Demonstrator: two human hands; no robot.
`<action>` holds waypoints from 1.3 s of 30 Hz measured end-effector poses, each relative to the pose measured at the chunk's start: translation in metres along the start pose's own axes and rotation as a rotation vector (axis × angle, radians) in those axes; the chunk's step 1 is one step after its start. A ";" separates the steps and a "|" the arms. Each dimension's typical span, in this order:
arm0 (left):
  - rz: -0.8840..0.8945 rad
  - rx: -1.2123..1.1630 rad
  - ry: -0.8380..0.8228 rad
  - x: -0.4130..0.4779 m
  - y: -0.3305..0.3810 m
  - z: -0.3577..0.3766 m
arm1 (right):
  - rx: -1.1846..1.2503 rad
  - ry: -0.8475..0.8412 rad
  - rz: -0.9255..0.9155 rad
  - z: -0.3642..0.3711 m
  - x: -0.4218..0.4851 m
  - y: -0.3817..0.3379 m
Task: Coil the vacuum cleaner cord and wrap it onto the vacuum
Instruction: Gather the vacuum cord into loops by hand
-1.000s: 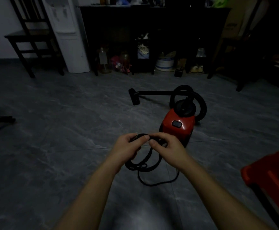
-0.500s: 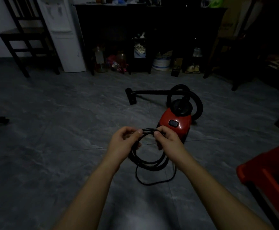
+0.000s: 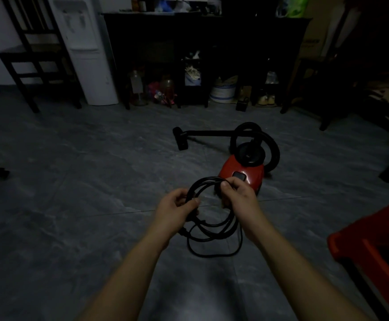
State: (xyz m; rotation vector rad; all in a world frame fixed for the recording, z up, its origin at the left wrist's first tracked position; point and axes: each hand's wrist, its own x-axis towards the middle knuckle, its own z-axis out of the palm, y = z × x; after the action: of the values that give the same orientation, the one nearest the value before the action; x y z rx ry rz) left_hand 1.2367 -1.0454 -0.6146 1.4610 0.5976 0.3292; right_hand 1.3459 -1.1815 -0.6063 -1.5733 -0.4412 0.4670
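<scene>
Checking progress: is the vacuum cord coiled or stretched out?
Mostly coiled: several loops of the cord hang between the left hand and right hand, one slack loop sagging lower. Not yet on the vacuum.

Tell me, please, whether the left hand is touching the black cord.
Touching: the head view shows the left hand with thumb and fingers curled round the cord.

Floor's grey marbled tile (image 3: 73, 205). Sitting on it: a red canister vacuum (image 3: 242, 176), black hose (image 3: 274, 154) looped behind it, wand (image 3: 208, 133) lying flat out to the left. Further back, a white water dispenser (image 3: 91, 66) just beside a dark wooden chair (image 3: 36, 63), plus a dark table (image 3: 212, 31) with jars (image 3: 136, 88) underneath.
</scene>
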 end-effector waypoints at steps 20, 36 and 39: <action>0.032 -0.435 0.193 0.011 0.006 -0.009 | -0.057 -0.169 0.182 0.006 0.001 0.017; -0.026 -0.498 0.188 0.010 0.009 -0.010 | 0.414 -0.159 0.434 0.014 -0.001 0.011; -0.043 -0.452 0.224 0.008 0.008 -0.009 | 0.440 -0.095 0.381 0.014 0.000 0.011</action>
State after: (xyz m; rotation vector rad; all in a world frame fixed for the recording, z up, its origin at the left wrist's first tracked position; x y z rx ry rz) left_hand 1.2396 -1.0327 -0.6086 0.9818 0.6819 0.5603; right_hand 1.3389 -1.1704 -0.6183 -1.2072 -0.0929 0.8707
